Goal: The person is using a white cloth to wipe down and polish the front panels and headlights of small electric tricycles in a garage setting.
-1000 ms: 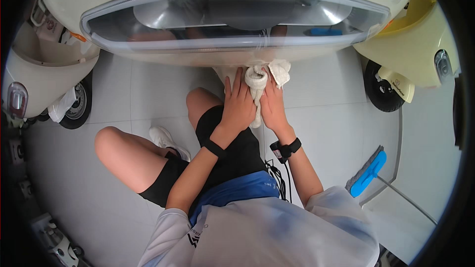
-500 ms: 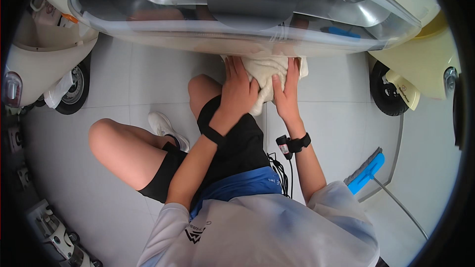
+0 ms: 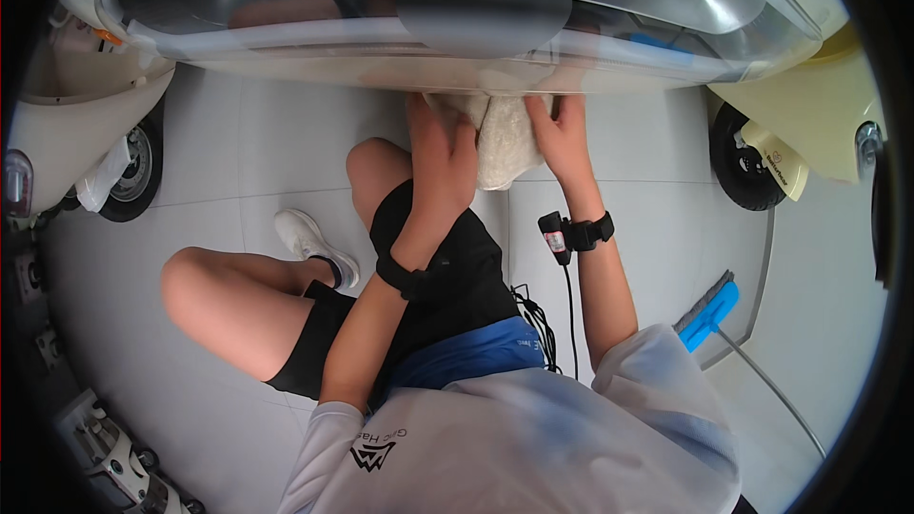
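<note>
A cream towelling cloth (image 3: pixel 508 141) hangs between my hands, just under the lower rim of a large clear-covered vehicle front (image 3: pixel 314 62). My left hand (image 3: pixel 444 148) grips the cloth's left side, thumb toward the middle. On the other side, my right hand (image 3: pixel 568 141) holds the right part, its thumb lying along the edge. The fingertips of both hands and the top of the cloth are hidden beneath the rim. Each wrist wears a black strap (image 3: pixel 587 231); the right one carries a small black device (image 3: pixel 553 236) with a cable.
Pale scooters with black wheels (image 3: pixel 141 171) stand on either side, left and right. A blue brush with a long handle (image 3: pixel 709 316) leans at the lower right by the pale wall. Small white scooter-shaped things (image 3: pixel 119 462) line the lower left. Grey tiles (image 3: pixel 295 152) cover the floor.
My hands have drawn apart a little and slid farther up under the rim. The cloth, bunched before, now hangs smoother and flatter between them.
</note>
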Demonstrator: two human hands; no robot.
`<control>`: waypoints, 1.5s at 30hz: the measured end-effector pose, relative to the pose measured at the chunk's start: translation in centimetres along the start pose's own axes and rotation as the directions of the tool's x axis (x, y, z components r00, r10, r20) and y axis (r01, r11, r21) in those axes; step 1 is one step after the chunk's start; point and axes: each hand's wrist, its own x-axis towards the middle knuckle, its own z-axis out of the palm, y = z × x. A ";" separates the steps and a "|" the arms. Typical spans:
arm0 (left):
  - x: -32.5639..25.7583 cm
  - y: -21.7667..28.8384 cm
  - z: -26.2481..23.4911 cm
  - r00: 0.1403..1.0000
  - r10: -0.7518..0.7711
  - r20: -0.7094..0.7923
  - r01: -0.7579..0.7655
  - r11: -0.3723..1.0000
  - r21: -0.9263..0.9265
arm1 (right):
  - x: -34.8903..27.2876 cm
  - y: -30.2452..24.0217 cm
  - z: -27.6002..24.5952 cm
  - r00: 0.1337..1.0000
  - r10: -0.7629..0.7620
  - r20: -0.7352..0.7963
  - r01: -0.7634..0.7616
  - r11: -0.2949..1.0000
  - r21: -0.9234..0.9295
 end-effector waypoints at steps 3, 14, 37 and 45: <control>-0.2 -0.3 1.6 0.999 0.032 0.035 -0.034 0.997 0.069 | -0.3 1.4 -0.6 0.996 0.023 -0.089 -0.022 1.000 0.020; 1.7 4.2 -2.1 0.855 -0.472 0.217 0.511 0.837 -0.194 | -0.1 1.8 -1.0 0.999 -0.018 -0.049 0.015 0.999 -0.044; -2.2 -3.4 7.0 0.964 0.115 -0.239 -0.061 0.973 0.223 | -3.7 2.3 1.0 0.984 0.081 -0.157 -0.122 0.955 -0.271; 0.6 -3.1 6.9 0.932 0.183 -0.314 -0.104 0.962 0.252 | 0.3 -0.1 1.7 0.996 0.065 -0.060 -0.086 0.868 -0.489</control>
